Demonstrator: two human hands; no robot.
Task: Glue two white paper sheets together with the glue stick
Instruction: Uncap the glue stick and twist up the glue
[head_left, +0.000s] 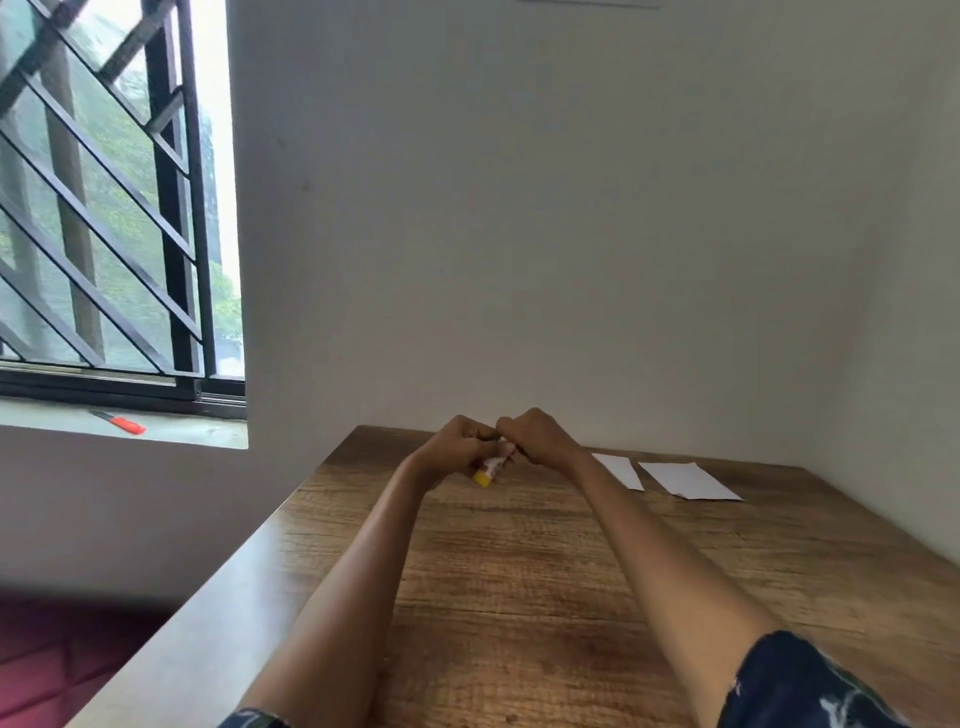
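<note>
In the head view, a glue stick (490, 467) is held above the far part of a wooden table (545, 571), gripped by both hands at once. The left hand (457, 447) is curled around the stick's lower body, and the yellow end is seen poking out below the fist, toward 7 o'clock. The right hand (537, 436) is clenched around the stick's upper end, at 2 o'clock from the left hand, the two fists touching knuckle to knuckle. Whether a cap is on or off cannot be told — the top is hidden by the fingers.

Two white sheets are laid flat on the table at 3 o'clock from the hands, near the far edge. The near sheet (621, 470) is partly covered by the right forearm; the far sheet (688, 480) is found just beside it, apart by a narrow strip of wood.

At 9 o'clock from the hands, an orange-red tool (124, 423) is seen on the sill (156, 428) under a barred window (104, 208) — too blurred to be named.
</note>
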